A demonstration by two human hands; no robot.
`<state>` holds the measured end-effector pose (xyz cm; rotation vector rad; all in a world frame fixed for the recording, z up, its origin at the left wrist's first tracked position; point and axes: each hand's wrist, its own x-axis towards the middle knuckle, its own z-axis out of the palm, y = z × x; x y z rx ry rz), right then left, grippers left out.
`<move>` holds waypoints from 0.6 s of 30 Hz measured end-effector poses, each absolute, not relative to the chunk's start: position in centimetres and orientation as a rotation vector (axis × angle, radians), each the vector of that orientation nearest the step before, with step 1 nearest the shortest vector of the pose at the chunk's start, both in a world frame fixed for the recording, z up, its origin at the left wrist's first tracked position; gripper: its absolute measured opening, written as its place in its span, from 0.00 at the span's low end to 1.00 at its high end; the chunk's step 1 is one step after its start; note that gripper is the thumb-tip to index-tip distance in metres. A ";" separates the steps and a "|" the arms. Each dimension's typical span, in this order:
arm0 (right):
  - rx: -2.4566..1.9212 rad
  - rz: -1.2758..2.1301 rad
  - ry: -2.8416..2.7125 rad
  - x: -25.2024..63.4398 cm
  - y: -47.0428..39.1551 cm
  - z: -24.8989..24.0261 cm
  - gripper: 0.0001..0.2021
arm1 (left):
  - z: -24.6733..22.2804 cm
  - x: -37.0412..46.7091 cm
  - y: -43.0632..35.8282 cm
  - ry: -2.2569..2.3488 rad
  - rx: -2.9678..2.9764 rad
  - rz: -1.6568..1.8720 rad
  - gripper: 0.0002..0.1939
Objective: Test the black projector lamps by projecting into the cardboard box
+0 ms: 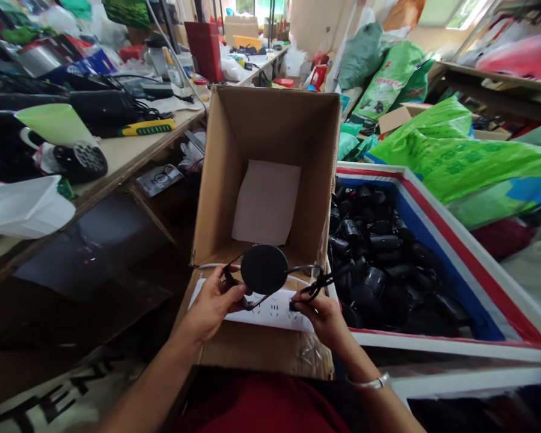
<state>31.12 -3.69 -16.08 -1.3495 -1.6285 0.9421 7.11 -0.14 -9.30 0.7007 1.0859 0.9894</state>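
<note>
My left hand (220, 299) is closed on the thin dark frame of a black round device (264, 269), whose flat disc faces me. My right hand (319, 310) pinches a small black plug (293, 305) at the end of a bundled black cable (316, 285). The plug is at the right part of a white power strip (252, 317); whether it sits in a socket I cannot tell. The strip lies across the front flap of an open cardboard box (264, 123), below both hands. The device hangs over the box's near edge.
Right of the box, a crate (478, 264) with a red, white and blue rim holds many black devices (383, 264). Green bags (469, 150) are piled behind it. A cluttered workbench (130, 150) runs along the left, with a yellow-handled tool (148, 127) on it.
</note>
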 end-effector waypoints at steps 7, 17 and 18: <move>-1.338 0.952 -1.762 30.7 -3.8 -15.8 0.07 | -10.2 7.2 0.8 1.064 0.681 1.060 0.26; -1.281 0.751 -1.790 29.9 -5.5 -20.3 0.13 | -12.0 7.4 2.6 1.007 0.893 1.204 0.22; -1.284 0.714 -1.774 29.9 -5.5 -21.2 0.13 | -11.9 7.5 2.6 0.997 0.926 1.203 0.21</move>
